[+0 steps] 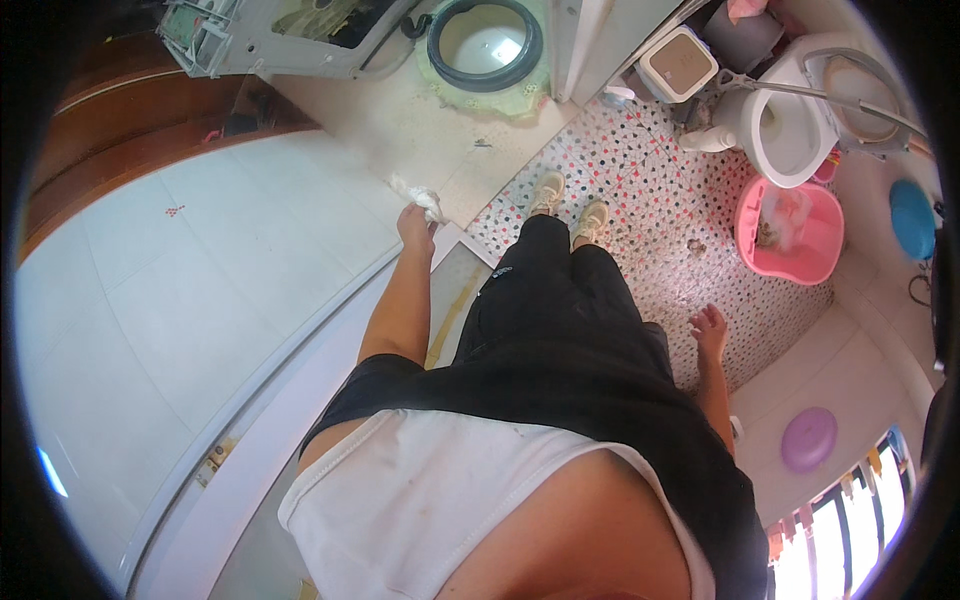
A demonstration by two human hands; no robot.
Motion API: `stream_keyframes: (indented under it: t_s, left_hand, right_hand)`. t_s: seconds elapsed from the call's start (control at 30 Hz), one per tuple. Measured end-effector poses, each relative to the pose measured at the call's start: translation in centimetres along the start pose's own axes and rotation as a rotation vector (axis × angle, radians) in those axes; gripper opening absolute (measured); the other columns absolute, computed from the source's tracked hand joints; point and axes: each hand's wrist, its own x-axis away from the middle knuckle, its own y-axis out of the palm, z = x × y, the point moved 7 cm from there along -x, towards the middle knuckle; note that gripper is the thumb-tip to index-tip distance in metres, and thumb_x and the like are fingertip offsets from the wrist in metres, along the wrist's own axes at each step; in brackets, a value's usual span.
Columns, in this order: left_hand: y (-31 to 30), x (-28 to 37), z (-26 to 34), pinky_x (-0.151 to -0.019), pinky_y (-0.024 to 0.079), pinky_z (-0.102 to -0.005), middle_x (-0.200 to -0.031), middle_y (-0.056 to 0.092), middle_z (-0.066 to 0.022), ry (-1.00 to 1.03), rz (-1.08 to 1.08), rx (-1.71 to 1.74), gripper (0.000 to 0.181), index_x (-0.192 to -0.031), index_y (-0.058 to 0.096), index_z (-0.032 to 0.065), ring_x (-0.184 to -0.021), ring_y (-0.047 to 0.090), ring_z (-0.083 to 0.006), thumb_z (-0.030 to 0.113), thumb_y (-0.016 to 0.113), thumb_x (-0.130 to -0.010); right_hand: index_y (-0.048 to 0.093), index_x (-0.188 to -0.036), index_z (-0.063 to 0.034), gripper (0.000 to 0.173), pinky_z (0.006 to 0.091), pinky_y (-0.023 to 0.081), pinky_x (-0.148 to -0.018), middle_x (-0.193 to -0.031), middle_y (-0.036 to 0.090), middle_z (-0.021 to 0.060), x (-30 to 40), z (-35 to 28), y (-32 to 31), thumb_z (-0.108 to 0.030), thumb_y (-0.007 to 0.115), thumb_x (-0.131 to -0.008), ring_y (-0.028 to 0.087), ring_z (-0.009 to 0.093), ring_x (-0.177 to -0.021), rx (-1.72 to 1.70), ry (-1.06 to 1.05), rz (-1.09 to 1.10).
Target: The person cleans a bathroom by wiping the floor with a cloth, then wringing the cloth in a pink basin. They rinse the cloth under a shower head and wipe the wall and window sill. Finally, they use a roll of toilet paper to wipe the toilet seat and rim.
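My left hand [416,227] pinches a crumpled white cloth or tissue [424,199] beside the corner of a white door frame [448,238]. My right hand [709,330] hangs over the speckled tile floor [667,217], its fingers loosely apart and nothing in them. Beyond my feet, on the pale floor, is a washing machine tub [484,56] with a dark grey rubber door gasket [537,45] around its mouth. To its left leans a detached grey machine panel [240,45].
A pink plastic basin [821,244] with wet contents lies on the right. Behind it are a white toilet [795,142] and a lidded bin [679,64]. A blue basin [913,219] and a purple basin [809,440] are by the right wall. White wall tiles [217,232] rise on my left.
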Motion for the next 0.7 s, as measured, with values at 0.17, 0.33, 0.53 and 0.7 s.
stream_keyframes:
  t_s: [0.17, 0.33, 0.53, 0.7]
  left_hand:
    - [3.6, 0.0, 4.3, -0.061, 0.045, -0.0268, -0.092, 0.056, -0.0042, 0.089, -0.115, -0.036, 0.027, -0.107, 0.050, 0.0065, -0.077, 0.054, -0.0141, 0.012, 0.051, -0.081]
    - [5.7, -0.1, 7.0, -0.058, 0.043, -0.0237, -0.084, 0.056, -0.0038, 0.213, -0.148, -0.160, 0.023, -0.099, 0.054, 0.0032, -0.071, 0.052, -0.0107, 0.008, 0.053, -0.077]
    - [4.4, -2.9, 5.3, -0.043, 0.035, -0.0211, -0.080, 0.055, -0.0048, 0.253, -0.115, -0.305, 0.028, -0.100, 0.052, 0.0015, -0.058, 0.048, -0.0079, 0.006, 0.059, -0.073]
    - [5.1, 0.9, 2.1, -0.042, 0.034, -0.0195, -0.069, 0.054, -0.0010, 0.258, 0.016, -0.343, 0.026, -0.103, 0.052, 0.0082, -0.052, 0.046, -0.0069, 0.008, 0.059, -0.078]
  right_hand:
    - [0.041, -0.124, 0.0004, 0.046, 0.0229, 0.045, -0.063, -0.112, 0.051, 0.0106, 3.4, -0.8, 5.2, -0.011, 0.053, -0.081, 0.059, 0.017, -0.082, 0.026, 0.026, -0.079]
    - [0.042, -0.123, 0.0011, 0.045, 0.0243, 0.046, -0.065, -0.112, 0.052, 0.0111, 2.7, -3.1, 7.6, -0.012, 0.052, -0.081, 0.058, 0.017, -0.085, 0.040, -0.064, -0.096]
    - [0.047, -0.120, 0.0009, 0.047, 0.0278, 0.047, -0.070, -0.111, 0.055, 0.0123, 2.3, -7.7, 7.2, -0.014, 0.059, -0.077, 0.059, 0.017, -0.086, 0.065, -0.187, -0.059]
    - [0.050, -0.117, 0.0004, 0.045, 0.0300, 0.046, -0.072, -0.111, 0.057, 0.0121, 0.8, -6.3, 3.8, -0.018, 0.059, -0.078, 0.059, 0.018, -0.087, 0.151, -0.223, -0.063]
